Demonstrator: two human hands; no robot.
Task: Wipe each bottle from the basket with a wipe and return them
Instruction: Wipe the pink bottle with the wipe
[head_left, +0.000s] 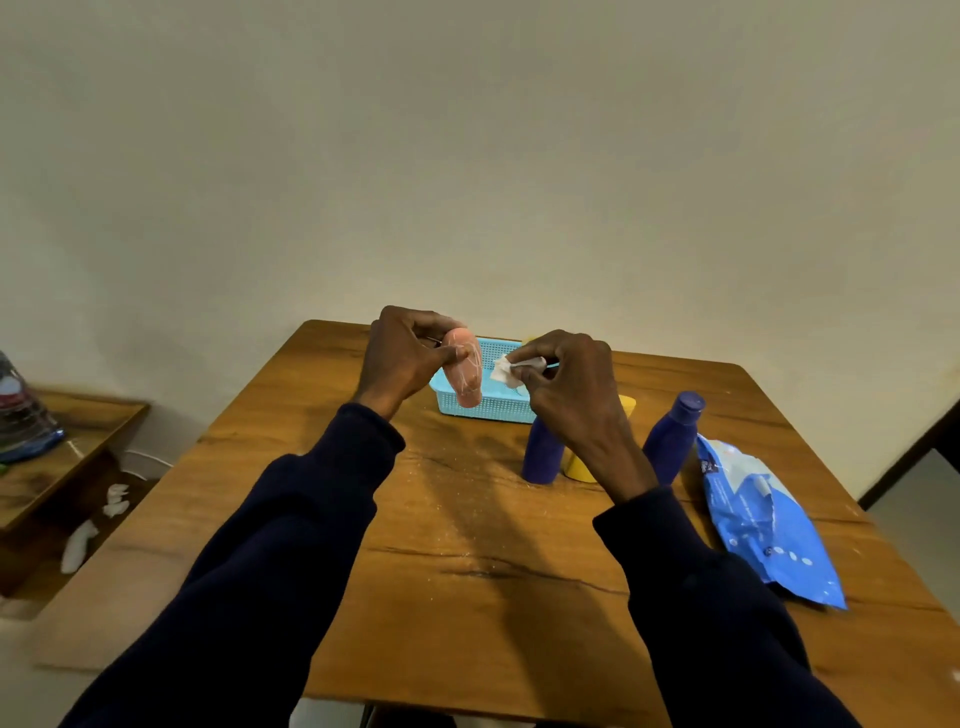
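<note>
Pink bottle (464, 375) is gripped by the left hand (400, 358) above the blue basket (493, 405) on the worktop (467, 519), while a crumpled wipe (505, 371), pinched in the right hand (569, 387) beside it, is best pressed flat as the bottle is turned.

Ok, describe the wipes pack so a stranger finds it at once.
On the wooden table, look to its right side, just past the capped dark blue bottle. The wipes pack lies flat there: a crinkly light-blue pouch with white markings, unlike the upright bottles beside it.
</note>
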